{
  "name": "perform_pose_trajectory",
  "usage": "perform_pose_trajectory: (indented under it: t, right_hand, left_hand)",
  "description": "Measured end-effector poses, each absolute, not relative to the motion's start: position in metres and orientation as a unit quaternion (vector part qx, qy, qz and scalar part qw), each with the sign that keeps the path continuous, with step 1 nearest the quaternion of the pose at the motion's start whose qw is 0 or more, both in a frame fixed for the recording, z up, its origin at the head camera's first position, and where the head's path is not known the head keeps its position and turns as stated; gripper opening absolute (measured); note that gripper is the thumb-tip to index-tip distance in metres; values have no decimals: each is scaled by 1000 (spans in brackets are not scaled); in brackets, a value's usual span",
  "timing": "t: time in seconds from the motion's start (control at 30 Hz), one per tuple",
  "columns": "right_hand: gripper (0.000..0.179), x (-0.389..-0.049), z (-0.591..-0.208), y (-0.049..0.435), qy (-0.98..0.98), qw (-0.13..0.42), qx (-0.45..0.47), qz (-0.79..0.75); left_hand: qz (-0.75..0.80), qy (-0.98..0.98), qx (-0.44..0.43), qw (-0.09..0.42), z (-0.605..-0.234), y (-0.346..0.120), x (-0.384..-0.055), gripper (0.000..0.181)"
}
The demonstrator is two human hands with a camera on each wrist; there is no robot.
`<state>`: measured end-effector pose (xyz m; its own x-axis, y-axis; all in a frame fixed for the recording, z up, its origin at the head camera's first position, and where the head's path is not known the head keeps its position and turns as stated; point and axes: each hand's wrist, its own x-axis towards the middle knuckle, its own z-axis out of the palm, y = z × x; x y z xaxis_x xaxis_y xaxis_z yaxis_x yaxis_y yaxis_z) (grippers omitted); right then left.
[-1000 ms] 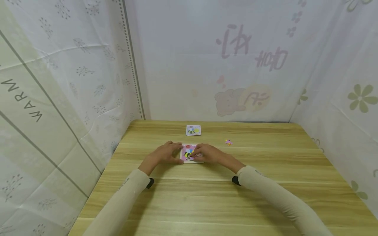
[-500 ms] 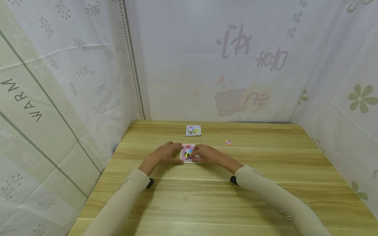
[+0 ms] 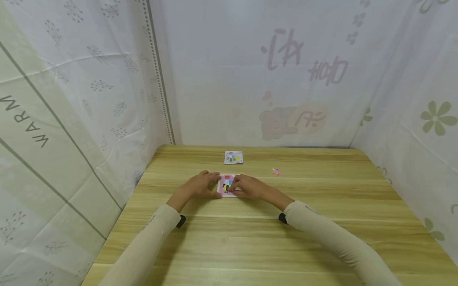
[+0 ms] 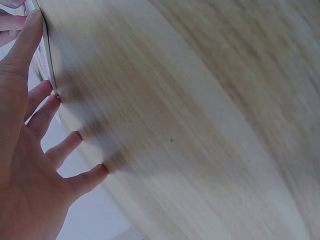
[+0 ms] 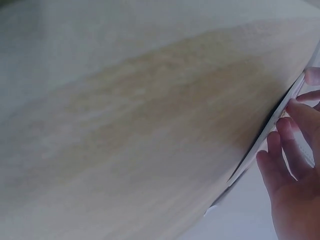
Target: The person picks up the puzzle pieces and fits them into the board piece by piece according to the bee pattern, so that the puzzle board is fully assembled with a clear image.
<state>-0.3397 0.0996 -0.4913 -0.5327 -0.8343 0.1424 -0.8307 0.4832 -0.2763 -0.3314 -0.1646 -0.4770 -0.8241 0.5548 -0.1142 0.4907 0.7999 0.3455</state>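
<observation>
A small square jigsaw puzzle (image 3: 223, 191) with a pale frame and a bee picture on pink lies on the table in the head view. My left hand (image 3: 201, 186) holds it at the left side, thumb at the near corner and fingers at the far one. Over its right half is my right hand (image 3: 251, 186), thumb and forefinger pinched together low on the picture. The small puzzle piece at those fingertips is mostly hidden. In the left wrist view, the left thumb and fingers of the left hand (image 4: 35, 165) touch the board's edge.
Behind the puzzle lies a square card (image 3: 233, 157) with a similar bee picture. A pink and yellow loose puzzle piece (image 3: 276, 172) lies to the right on the wooden table (image 3: 229, 238). Printed fabric curtains (image 3: 222, 79) enclose the table's back and sides.
The right fingertips have shifted slightly left across the bee picture and drawn closer together. My left hand stays at the board's left side.
</observation>
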Motion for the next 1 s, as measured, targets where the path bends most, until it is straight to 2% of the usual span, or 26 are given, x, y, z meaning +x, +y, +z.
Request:
perform_pose_trajectory:
  t: [0.33, 0.67, 1.0]
  right_hand:
    - [16, -341, -492, 105, 862, -13, -476, -170]
    - [22, -350, -486, 127, 878, -13, -444, -177]
    - [29, -357, -480, 159, 900, 15, -376, -219]
  left_hand:
    - [157, 943, 273, 112, -477, -166, -332, 84]
    - [158, 943, 271, 111, -478, -166, -333, 83]
    - [166, 944, 258, 121, -480, -165, -331, 82]
